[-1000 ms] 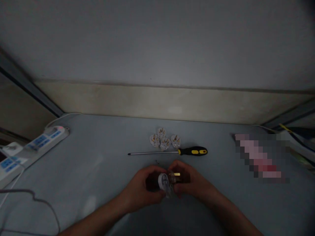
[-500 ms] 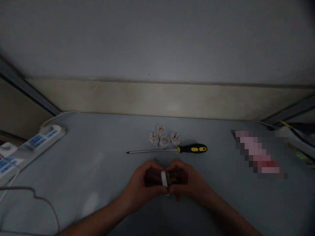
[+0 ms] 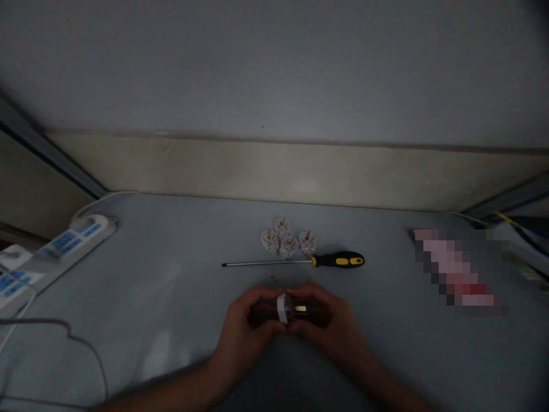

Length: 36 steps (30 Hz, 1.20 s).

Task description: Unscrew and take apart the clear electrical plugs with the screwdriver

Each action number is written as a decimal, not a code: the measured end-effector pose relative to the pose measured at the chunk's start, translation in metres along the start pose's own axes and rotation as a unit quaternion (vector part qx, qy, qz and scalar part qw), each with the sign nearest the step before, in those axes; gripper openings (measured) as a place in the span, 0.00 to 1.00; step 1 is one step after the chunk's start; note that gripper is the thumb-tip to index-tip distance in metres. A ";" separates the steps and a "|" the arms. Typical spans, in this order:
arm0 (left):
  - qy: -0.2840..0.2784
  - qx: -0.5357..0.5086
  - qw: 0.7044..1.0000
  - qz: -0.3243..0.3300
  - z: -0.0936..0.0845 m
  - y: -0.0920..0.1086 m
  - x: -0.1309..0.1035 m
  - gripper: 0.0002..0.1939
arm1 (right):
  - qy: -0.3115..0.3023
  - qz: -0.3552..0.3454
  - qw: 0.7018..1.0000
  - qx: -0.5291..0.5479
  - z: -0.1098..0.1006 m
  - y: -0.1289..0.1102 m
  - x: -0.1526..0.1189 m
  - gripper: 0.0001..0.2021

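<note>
Between my two hands is an electrical plug (image 3: 282, 308), with a white ring-like part on its left and a clear part with brass prongs pointing right. My left hand (image 3: 237, 332) pinches the white side with thumb and fingers. The clear side is gripped by my right hand (image 3: 338, 329), its fingertips close to those of the left. Just beyond them lies a screwdriver (image 3: 338, 260) with a black and yellow handle, its shaft pointing left. Several clear plugs (image 3: 289, 246) sit behind the shaft, prongs up.
At the left a white power strip (image 3: 71, 246) lies slantwise, with a grey cable (image 3: 88, 343) in front of it. A pixelated pink and red item (image 3: 450, 266) lies at the right. The wall (image 3: 274, 171) closes off the table's back edge.
The plug has turned in my hands, so its brass prongs now show more clearly toward the right. Both hands keep their grip. The view has shifted slightly.
</note>
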<state>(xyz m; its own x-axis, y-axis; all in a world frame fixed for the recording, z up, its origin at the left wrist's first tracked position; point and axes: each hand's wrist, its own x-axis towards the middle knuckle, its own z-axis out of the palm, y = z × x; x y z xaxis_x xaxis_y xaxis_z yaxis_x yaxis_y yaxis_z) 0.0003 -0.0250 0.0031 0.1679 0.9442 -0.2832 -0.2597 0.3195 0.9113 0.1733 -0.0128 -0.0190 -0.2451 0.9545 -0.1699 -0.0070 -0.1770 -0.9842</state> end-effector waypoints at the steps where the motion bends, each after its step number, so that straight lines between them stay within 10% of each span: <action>1: -0.008 -0.007 1.000 -0.002 0.000 0.000 0.000 0.18 | 0.007 -0.011 1.000 -0.006 0.001 0.001 -0.001 0.19; 10: -0.087 -0.069 0.993 -0.036 0.003 0.002 0.000 0.19 | 0.077 -0.127 0.984 -0.098 0.009 -0.008 -0.005 0.17; 18: -0.064 0.080 0.994 -0.031 0.000 0.008 0.003 0.17 | 0.021 -0.182 0.973 -0.141 0.002 0.000 -0.006 0.24; 29: -0.060 0.112 0.992 0.003 -0.002 0.019 0.001 0.18 | -0.204 -0.033 0.978 0.002 -0.007 -0.027 -0.001 0.17; 36: -0.080 0.118 0.990 0.018 0.000 0.017 0.001 0.13 | -0.206 -0.042 0.977 -0.030 -0.002 -0.031 -0.001 0.14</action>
<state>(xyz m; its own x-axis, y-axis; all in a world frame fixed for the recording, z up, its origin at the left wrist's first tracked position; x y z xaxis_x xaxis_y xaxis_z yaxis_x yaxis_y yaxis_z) -0.0044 -0.0189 0.0186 0.3153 0.9242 -0.2156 -0.0421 0.2405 0.9697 0.1754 -0.0080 0.0113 -0.6160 0.7850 -0.0659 0.0092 -0.0764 -0.9970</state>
